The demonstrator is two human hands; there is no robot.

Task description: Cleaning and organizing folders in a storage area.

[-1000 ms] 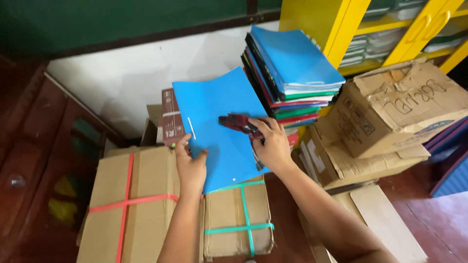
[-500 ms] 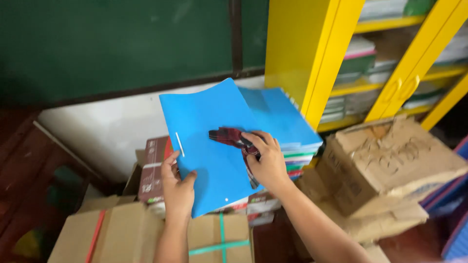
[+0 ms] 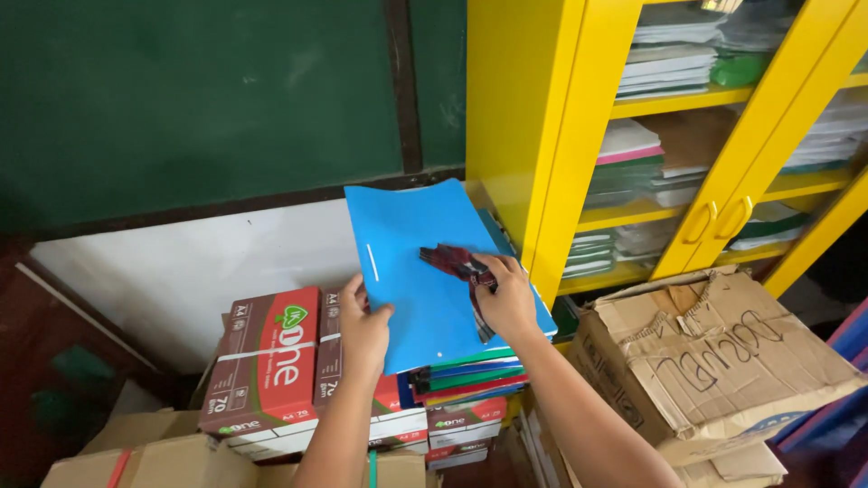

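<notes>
While both hands grip it, folder (image 3: 420,271) hovers over stack (image 3: 470,375) | left hand (image 3: 363,330) pinches 7 o'clock edge | right hand (image 3: 506,298) clasps stapler (image 3: 452,262) at 3 o'clock | not yet laid down

We see our blue folder (image 3: 425,271) covering most of the folder stack (image 3: 470,375) beneath it. Our right hand (image 3: 506,303) partly hides a dark red tool (image 3: 452,260), too blurred to identify. The cardboard box (image 3: 714,361) runs off frame.

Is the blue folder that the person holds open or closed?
Closed. The blue folder shows one flat cover, both hands gripping it: left hand at its lower edge, right hand pressing a dark red tool on it.
</notes>
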